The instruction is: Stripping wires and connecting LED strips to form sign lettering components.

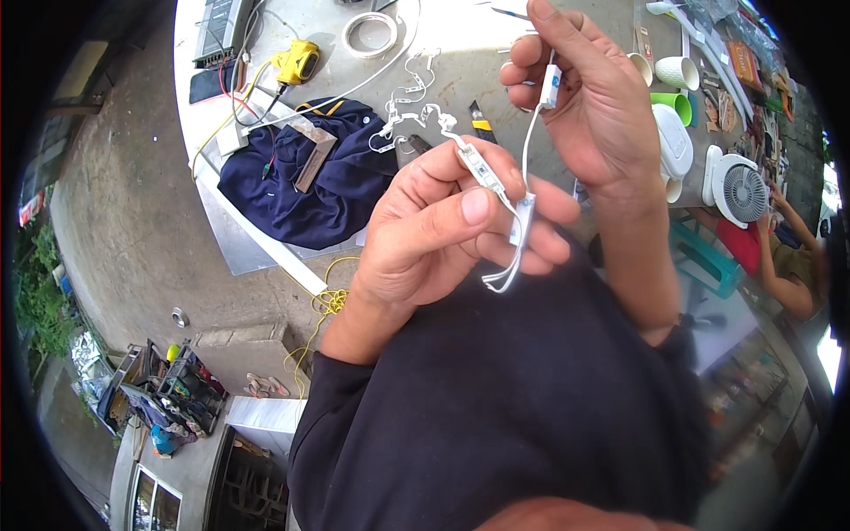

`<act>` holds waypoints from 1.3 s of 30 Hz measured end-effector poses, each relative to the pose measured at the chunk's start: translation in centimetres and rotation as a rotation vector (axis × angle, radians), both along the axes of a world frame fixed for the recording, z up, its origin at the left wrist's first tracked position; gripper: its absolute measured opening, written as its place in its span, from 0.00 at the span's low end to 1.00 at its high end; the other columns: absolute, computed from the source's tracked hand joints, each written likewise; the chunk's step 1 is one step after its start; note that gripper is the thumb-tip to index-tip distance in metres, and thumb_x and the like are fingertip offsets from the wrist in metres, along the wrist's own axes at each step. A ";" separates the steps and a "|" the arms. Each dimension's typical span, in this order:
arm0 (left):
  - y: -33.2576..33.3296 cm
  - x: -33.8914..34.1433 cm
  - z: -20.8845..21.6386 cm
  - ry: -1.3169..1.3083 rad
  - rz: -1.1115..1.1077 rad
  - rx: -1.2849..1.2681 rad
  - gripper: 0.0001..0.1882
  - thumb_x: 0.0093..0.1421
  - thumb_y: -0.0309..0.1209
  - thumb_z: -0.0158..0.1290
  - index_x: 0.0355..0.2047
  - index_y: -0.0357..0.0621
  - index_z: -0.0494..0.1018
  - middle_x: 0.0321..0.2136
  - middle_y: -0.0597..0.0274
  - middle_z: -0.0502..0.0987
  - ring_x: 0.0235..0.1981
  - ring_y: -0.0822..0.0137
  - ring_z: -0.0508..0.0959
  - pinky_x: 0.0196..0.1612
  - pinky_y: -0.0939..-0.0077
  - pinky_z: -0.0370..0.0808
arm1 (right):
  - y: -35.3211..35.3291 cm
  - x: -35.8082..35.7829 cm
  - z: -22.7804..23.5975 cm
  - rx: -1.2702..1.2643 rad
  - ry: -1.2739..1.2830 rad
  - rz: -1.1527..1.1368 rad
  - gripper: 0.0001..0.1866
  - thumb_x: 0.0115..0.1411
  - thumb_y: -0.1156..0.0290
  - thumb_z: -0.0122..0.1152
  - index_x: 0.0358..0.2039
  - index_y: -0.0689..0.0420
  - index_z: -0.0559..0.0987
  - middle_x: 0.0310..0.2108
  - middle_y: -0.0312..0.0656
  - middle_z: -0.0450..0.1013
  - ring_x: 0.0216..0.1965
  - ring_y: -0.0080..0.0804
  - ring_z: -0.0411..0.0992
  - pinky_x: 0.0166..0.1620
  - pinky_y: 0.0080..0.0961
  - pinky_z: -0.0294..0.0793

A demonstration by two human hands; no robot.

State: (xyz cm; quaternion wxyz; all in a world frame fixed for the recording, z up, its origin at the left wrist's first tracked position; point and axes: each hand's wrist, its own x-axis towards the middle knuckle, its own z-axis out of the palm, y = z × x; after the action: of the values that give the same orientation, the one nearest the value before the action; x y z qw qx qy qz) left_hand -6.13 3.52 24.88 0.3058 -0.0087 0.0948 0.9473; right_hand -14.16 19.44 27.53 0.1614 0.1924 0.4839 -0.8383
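My left hand (409,221) grips a small white LED module (481,168) between thumb and fingers. Another module (523,219) of the same string lies across its fingers, and a loop of white wire (506,281) hangs beneath. Higher up on the right, my right hand (606,124) has its fingers curled around the string, with a further LED module (551,87) by the palm. White wire (529,146) runs between the hands. More of the LED string (409,115) trails onto the table beyond my left hand. The fingers partly hide the held modules.
A dark blue cloth (310,199), a yellow tool (297,62), a tape roll (369,34) and a utility knife (482,122) lie on the table (460,62). Cups (677,73) and a white fan (739,190) stand right, near another person (792,265). Yellow cord (329,302) hangs left.
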 end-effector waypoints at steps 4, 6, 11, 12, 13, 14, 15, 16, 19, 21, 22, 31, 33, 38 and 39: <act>0.0 -0.7 0.3 -0.028 0.005 0.015 0.13 0.65 0.30 0.44 0.45 0.33 0.63 0.46 0.28 0.68 0.42 0.47 0.79 0.41 0.60 0.81 | 0.5 -0.4 -1.8 -0.067 0.054 0.048 0.08 0.64 0.67 0.53 0.31 0.57 0.73 0.23 0.41 0.76 0.22 0.27 0.76 0.24 0.21 0.77; 0.0 -0.7 0.6 -0.080 0.002 -0.046 0.14 0.65 0.30 0.44 0.45 0.32 0.63 0.45 0.29 0.69 0.41 0.48 0.79 0.40 0.64 0.82 | 0.7 -0.3 -2.4 -0.102 0.088 0.088 0.08 0.65 0.68 0.52 0.34 0.59 0.74 0.24 0.41 0.76 0.24 0.28 0.76 0.27 0.22 0.78; 0.3 -0.9 1.4 -0.084 0.022 -0.157 0.14 0.64 0.30 0.46 0.46 0.31 0.66 0.44 0.33 0.71 0.41 0.50 0.80 0.38 0.66 0.83 | 0.6 0.2 -2.4 0.071 0.015 0.042 0.09 0.61 0.63 0.60 0.29 0.54 0.74 0.23 0.36 0.75 0.23 0.23 0.75 0.28 0.17 0.76; 0.4 -0.9 1.6 -0.084 0.026 -0.162 0.14 0.64 0.30 0.46 0.46 0.31 0.66 0.44 0.33 0.71 0.41 0.50 0.80 0.38 0.66 0.83 | 0.4 0.3 -2.3 0.086 -0.008 0.014 0.09 0.60 0.63 0.61 0.28 0.54 0.74 0.23 0.35 0.75 0.23 0.23 0.74 0.28 0.17 0.76; 0.5 -0.9 1.8 -0.099 0.027 -0.189 0.14 0.64 0.31 0.47 0.45 0.32 0.67 0.43 0.34 0.72 0.40 0.51 0.80 0.38 0.66 0.83 | 0.3 0.3 -2.1 0.091 -0.020 0.018 0.09 0.60 0.64 0.62 0.28 0.53 0.74 0.22 0.34 0.74 0.24 0.22 0.74 0.28 0.17 0.76; 0.6 -0.9 1.9 -0.106 0.021 -0.220 0.14 0.63 0.31 0.48 0.45 0.33 0.68 0.42 0.36 0.73 0.40 0.52 0.80 0.38 0.66 0.83 | 0.1 0.4 -2.1 0.088 -0.021 0.023 0.09 0.60 0.64 0.62 0.28 0.53 0.74 0.22 0.34 0.74 0.24 0.22 0.74 0.28 0.17 0.76; 0.6 -0.9 2.1 -0.103 0.022 -0.240 0.16 0.62 0.33 0.50 0.44 0.33 0.69 0.42 0.37 0.74 0.39 0.53 0.81 0.38 0.66 0.83 | 0.0 0.4 -2.0 0.087 -0.024 0.015 0.09 0.60 0.64 0.62 0.28 0.53 0.74 0.23 0.34 0.73 0.24 0.22 0.73 0.27 0.16 0.76; 0.6 -0.9 2.2 -0.114 0.032 -0.242 0.16 0.62 0.33 0.50 0.44 0.33 0.69 0.42 0.37 0.74 0.39 0.53 0.81 0.38 0.66 0.83 | -0.1 0.4 -1.9 0.086 -0.028 0.006 0.09 0.59 0.64 0.62 0.28 0.53 0.74 0.23 0.34 0.73 0.24 0.22 0.73 0.27 0.16 0.75; 0.7 -1.0 2.4 -0.110 0.030 -0.266 0.17 0.61 0.34 0.52 0.44 0.33 0.69 0.42 0.37 0.74 0.39 0.54 0.81 0.38 0.66 0.83 | -0.1 0.4 -1.9 0.053 -0.079 0.009 0.09 0.59 0.64 0.62 0.28 0.53 0.74 0.22 0.33 0.73 0.26 0.21 0.73 0.27 0.16 0.75; 0.7 -1.0 2.4 -0.093 0.028 -0.259 0.17 0.61 0.34 0.52 0.44 0.32 0.69 0.41 0.38 0.74 0.39 0.54 0.81 0.37 0.66 0.82 | 0.1 0.5 -2.1 0.069 -0.085 0.011 0.09 0.59 0.64 0.62 0.28 0.53 0.74 0.22 0.33 0.72 0.26 0.21 0.73 0.28 0.16 0.75; 0.7 -0.9 2.3 -0.105 0.028 -0.254 0.17 0.61 0.34 0.52 0.44 0.32 0.69 0.41 0.38 0.74 0.39 0.54 0.81 0.37 0.66 0.82 | 0.2 0.5 -2.2 0.084 -0.092 0.009 0.09 0.59 0.64 0.62 0.28 0.53 0.74 0.22 0.33 0.72 0.26 0.22 0.73 0.28 0.17 0.75; -0.1 -0.2 -0.5 0.082 0.120 -0.392 0.10 0.57 0.24 0.49 0.39 0.32 0.71 0.39 0.41 0.75 0.37 0.55 0.80 0.40 0.64 0.80 | 1.8 0.5 -2.1 -0.178 0.078 0.110 0.10 0.63 0.65 0.55 0.40 0.59 0.74 0.37 0.46 0.77 0.37 0.30 0.77 0.41 0.23 0.77; -0.3 0.0 -1.4 0.098 0.128 -0.406 0.09 0.58 0.23 0.50 0.39 0.32 0.72 0.40 0.43 0.76 0.38 0.57 0.81 0.41 0.67 0.80 | 1.9 1.1 -1.8 -0.158 0.057 0.100 0.10 0.64 0.65 0.54 0.41 0.58 0.74 0.39 0.47 0.77 0.35 0.27 0.77 0.35 0.18 0.74; -0.1 0.6 -3.1 0.091 0.077 -0.569 0.08 0.56 0.22 0.50 0.36 0.31 0.73 0.38 0.46 0.76 0.37 0.57 0.80 0.41 0.67 0.79 | 2.5 1.7 -1.8 -0.126 0.061 0.176 0.09 0.64 0.65 0.55 0.38 0.56 0.74 0.36 0.45 0.78 0.25 0.17 0.72 0.25 0.12 0.66; 0.2 0.7 -3.4 0.065 0.044 -0.574 0.08 0.56 0.22 0.51 0.35 0.31 0.73 0.38 0.47 0.76 0.38 0.58 0.80 0.41 0.68 0.79 | 2.4 1.8 -2.0 -0.112 0.056 0.200 0.07 0.64 0.66 0.55 0.37 0.56 0.74 0.34 0.44 0.78 0.24 0.16 0.71 0.25 0.11 0.66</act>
State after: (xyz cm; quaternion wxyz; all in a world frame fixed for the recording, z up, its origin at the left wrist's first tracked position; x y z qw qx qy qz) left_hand -5.44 3.71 21.48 0.2668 -0.0664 0.3686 0.8880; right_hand -12.33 21.88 25.56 0.2414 0.1104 0.4572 -0.8488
